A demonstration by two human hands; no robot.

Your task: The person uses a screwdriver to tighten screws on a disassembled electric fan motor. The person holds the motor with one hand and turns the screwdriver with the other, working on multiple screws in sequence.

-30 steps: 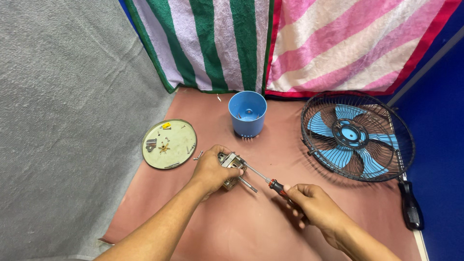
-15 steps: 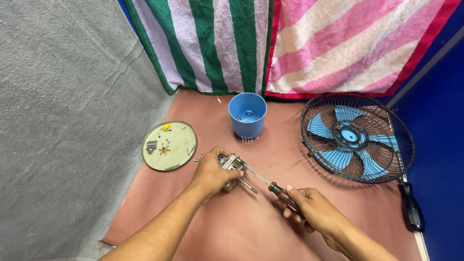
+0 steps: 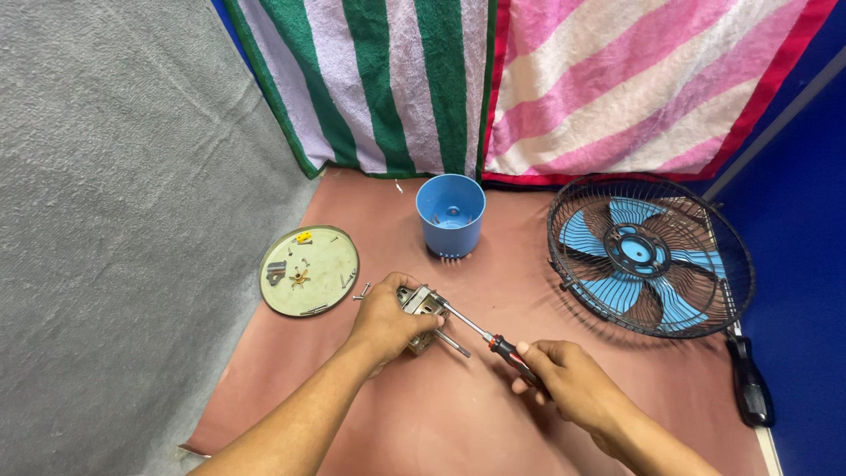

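A round plate (image 3: 309,271) lies on the brown mat (image 3: 493,423) at the left, with small screws and bits on it. Just to its right, the left hand (image 3: 384,319) is curled tight around a small metal motor (image 3: 421,308) and holds it down on the mat. The left arm comes up from the bottom edge. A blue cup (image 3: 450,213) stands behind the motor, near the striped towels (image 3: 529,79). The right hand (image 3: 564,381) is closed around the red and black handle of a screwdriver (image 3: 489,339). Its thin tip points up and left and touches the motor. The right arm comes in from the bottom right. A blue fan (image 3: 649,254) in a black wire cage lies at the right.
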